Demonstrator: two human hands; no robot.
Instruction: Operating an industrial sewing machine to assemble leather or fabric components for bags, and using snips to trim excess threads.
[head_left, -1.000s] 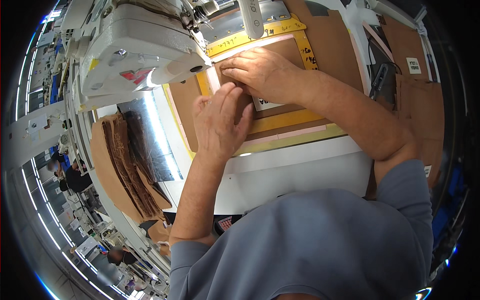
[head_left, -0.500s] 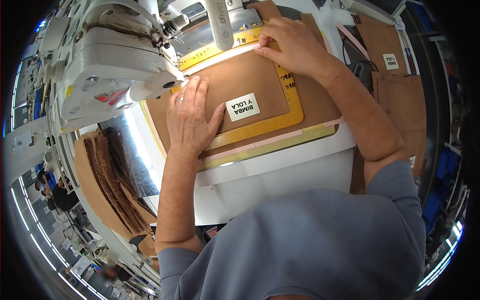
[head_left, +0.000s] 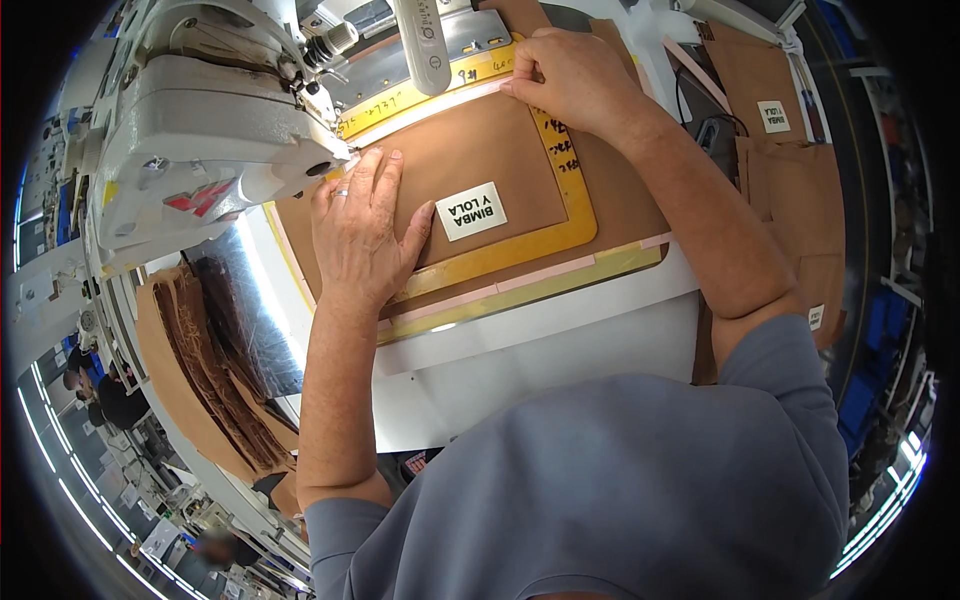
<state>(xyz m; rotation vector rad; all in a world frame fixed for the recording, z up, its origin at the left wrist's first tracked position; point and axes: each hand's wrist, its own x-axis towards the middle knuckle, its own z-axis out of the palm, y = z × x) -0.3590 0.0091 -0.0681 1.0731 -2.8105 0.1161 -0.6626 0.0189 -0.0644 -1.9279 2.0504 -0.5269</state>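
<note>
A brown panel (head_left: 480, 150) lies inside a yellow template frame (head_left: 572, 195) with handwritten marks. On the panel is a white label (head_left: 471, 211) with dark lettering. My left hand (head_left: 362, 235) rests flat on the panel's left part, fingers stretched toward the needle area of a white sewing machine (head_left: 215, 130). Along the frame's far inner edge runs a narrow pale strip (head_left: 430, 112). At its right end, my right hand (head_left: 580, 82) pinches the strip between thumb and forefinger. The machine head hides part of the strip's left end.
A stack of brown pieces (head_left: 205, 375) sits at the left beside a shiny metal plate (head_left: 250, 310). More brown labelled panels (head_left: 790, 205) lie at the right. A white lamp arm (head_left: 424, 50) hangs over the frame's far side. People (head_left: 110, 395) are in the left background.
The whole view has shifted slightly, so everything appears a little farther left. Both hands keep nearly the same places on the panel and strip.
</note>
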